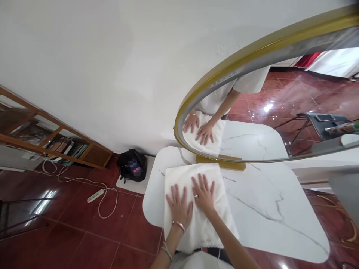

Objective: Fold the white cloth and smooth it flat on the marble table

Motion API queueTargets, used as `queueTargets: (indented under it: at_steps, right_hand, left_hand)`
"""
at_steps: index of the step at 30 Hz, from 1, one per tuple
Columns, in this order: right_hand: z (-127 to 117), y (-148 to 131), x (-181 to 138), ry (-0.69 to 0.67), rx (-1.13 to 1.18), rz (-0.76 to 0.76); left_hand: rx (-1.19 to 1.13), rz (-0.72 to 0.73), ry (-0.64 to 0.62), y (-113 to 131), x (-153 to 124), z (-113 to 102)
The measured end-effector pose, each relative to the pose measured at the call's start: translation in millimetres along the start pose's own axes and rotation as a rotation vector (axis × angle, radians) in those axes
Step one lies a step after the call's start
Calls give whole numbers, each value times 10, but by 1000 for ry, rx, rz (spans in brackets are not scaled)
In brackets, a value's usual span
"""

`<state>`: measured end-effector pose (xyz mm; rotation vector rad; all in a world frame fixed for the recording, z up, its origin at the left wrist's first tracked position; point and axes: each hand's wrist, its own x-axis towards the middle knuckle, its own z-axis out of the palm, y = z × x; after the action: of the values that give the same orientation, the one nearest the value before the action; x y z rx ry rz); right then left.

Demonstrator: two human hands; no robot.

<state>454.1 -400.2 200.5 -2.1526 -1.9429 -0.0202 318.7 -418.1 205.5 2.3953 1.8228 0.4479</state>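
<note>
A white fluffy towel (196, 231) lies spread on the left part of a white marbled table (260, 209), its near edge reaching the table's front edge. My left hand (179, 207) rests flat on the towel with its fingers spread; a bracelet circles the wrist. To the right of it, my right hand (204, 194) also lies flat on the cloth, fingers apart, a ring on one finger. Neither hand grips anything. The towel looks mostly smooth, with slight wrinkles at its right side.
Behind the towel stands a large gold-framed mirror (252, 112) on a gold base (232, 164), reflecting both arms. On the red tiled floor (134, 228) to the left are a black bag (131, 166) and a power strip (95, 195) with a cable. A wooden cabinet (92, 155) lines the wall.
</note>
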Motion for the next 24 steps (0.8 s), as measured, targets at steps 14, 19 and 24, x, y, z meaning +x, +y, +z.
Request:
queueTargets:
  at_steps: [14, 19, 24]
  right_hand:
    - [-110, 691, -75, 67, -61, 119]
    - [-7, 270, 372, 91, 10, -61]
    - [132, -74, 839, 100, 70, -135]
  left_hand:
    - [-75, 298, -66, 544, 218, 144]
    - [-26, 139, -83, 127, 465, 79]
    - [-3, -186, -44, -131, 1091, -24]
